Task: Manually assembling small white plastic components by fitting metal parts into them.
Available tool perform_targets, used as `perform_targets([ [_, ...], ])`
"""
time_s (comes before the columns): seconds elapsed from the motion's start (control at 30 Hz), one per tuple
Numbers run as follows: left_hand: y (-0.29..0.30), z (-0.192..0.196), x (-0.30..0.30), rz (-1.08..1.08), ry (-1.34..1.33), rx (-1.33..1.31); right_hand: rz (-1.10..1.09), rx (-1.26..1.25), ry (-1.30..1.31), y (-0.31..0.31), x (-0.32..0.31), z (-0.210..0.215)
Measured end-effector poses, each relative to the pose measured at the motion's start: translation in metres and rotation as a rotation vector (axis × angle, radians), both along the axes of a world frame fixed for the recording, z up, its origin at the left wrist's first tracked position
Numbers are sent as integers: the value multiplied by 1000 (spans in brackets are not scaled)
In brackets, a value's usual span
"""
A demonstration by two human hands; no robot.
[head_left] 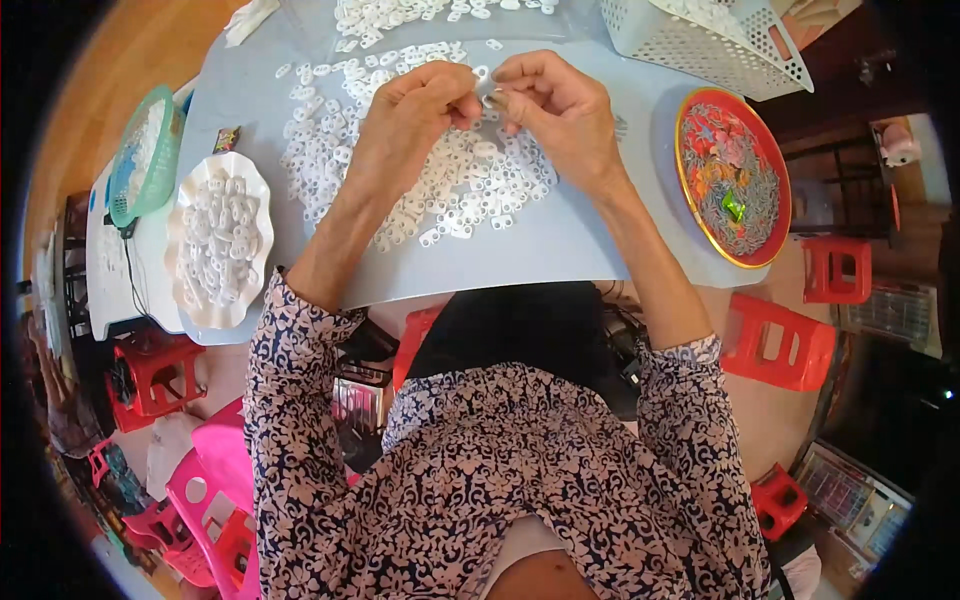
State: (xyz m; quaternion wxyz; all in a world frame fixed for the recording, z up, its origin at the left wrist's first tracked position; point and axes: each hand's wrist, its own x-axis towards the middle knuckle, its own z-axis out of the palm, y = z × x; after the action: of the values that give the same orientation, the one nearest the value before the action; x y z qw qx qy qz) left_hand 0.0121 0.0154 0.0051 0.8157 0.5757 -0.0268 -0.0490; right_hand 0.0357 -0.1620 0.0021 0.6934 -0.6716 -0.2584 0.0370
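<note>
Both hands meet over a spread of small white plastic pieces with holes (455,180) on the grey table. My left hand (415,120) is closed, thumb and forefinger pinching at one white plastic piece (482,73) that shows between the hands. Just right of it, my right hand (565,120) is closed too, its thumb and fingertips drawn together near that piece. What the right fingertips pinch is too small to make out. On the right stands a red round tray (783,190) with many small grey parts (755,205) and a green packet (733,205).
A scalloped white dish (258,185) heaped with white pieces stands left, near a small dark packet (228,139) and a green basket (172,150). Behind, a clear tray (400,45) holds more pieces; a grey perforated basket (690,60) stands back right. Red stools (780,343) surround the table.
</note>
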Motion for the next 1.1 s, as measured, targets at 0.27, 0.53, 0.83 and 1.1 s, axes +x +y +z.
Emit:
perform_targets([
  [0.27, -1, -1, -1, -18, -23, 22, -9, -29, 17, 0, 0, 0],
  [0.53, 1, 1, 0, -19, -105, 143, -14, 26, -13, 0, 0, -1],
  [0.83, 2, -1, 0, -34, -235, 340, -26, 11, -26, 1, -2, 0],
  [1.1, 0, 3, -3, -89, -300, 505, -69, -71, -116, 1, -1, -4],
])
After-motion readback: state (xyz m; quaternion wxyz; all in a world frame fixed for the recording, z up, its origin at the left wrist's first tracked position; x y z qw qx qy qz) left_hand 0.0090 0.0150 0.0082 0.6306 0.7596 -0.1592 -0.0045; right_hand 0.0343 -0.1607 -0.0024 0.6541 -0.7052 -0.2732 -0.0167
